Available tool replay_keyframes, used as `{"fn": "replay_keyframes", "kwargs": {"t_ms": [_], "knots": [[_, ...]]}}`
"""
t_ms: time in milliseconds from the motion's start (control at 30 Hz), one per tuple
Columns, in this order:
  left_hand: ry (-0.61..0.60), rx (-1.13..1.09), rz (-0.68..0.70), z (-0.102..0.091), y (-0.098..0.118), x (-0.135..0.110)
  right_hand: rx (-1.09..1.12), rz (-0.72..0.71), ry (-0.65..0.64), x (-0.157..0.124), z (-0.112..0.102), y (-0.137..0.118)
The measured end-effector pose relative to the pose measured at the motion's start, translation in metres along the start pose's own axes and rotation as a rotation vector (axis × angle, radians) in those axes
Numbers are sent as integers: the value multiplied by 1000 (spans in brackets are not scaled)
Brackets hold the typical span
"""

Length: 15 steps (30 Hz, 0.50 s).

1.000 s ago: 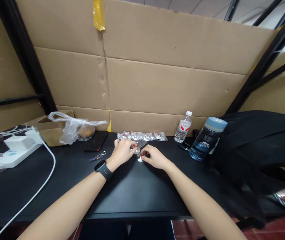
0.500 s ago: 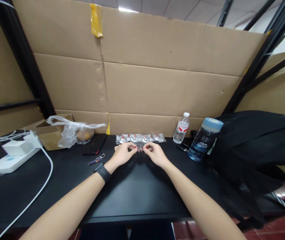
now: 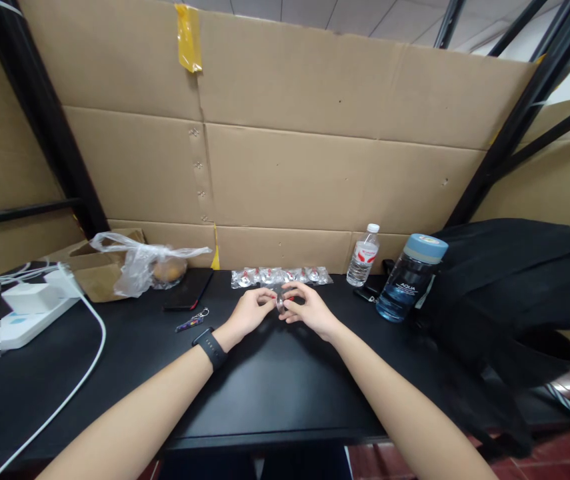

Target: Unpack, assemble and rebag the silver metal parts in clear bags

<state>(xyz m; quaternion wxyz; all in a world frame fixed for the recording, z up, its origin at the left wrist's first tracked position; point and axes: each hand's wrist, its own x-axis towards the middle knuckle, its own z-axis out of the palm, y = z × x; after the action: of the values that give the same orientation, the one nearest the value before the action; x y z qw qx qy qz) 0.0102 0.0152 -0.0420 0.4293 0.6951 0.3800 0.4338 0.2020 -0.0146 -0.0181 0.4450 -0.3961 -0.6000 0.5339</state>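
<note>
My left hand [image 3: 249, 312] and my right hand [image 3: 309, 309] meet above the black table [image 3: 275, 380], fingers pinched together on a small clear packet [image 3: 281, 303] held between them. A black watch sits on my left wrist [image 3: 209, 345]. Just behind my hands, against the cardboard wall, lies a row of several clear packets with red and white contents [image 3: 281, 275].
A small water bottle [image 3: 363, 256] and a blue bottle [image 3: 409, 277] stand at the right, beside a black bag [image 3: 509, 293]. At the left are a phone [image 3: 189, 289], a keychain [image 3: 191, 322], a plastic bag [image 3: 149, 263], a cardboard box [image 3: 95, 270], a power strip [image 3: 19, 313] and a white cable [image 3: 89, 353].
My hands have lifted off the table and drawn close, bringing the small packet up between the fingertips. The view has tilted slightly.
</note>
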Motion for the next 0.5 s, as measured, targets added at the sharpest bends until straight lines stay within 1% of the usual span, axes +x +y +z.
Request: {"fn": "replay_keyframes", "kwargs": {"t_ms": [133, 233, 300, 400, 500], "knots": [[-14, -27, 31, 2, -3, 3, -57, -3, -25, 0, 0, -1], [-22, 48, 67, 1, -4, 3, -125, -57, -29, 2, -2, 3], [-24, 191, 119, 0, -3, 2, -197, -86, -3, 4, -7, 5], [-33, 535, 239, 0, 1, -3, -344, -145, 116, 9, -20, 4], [-117, 818, 311, 2, 3, -9, -449, -211, 243, 11, -37, -2]]}}
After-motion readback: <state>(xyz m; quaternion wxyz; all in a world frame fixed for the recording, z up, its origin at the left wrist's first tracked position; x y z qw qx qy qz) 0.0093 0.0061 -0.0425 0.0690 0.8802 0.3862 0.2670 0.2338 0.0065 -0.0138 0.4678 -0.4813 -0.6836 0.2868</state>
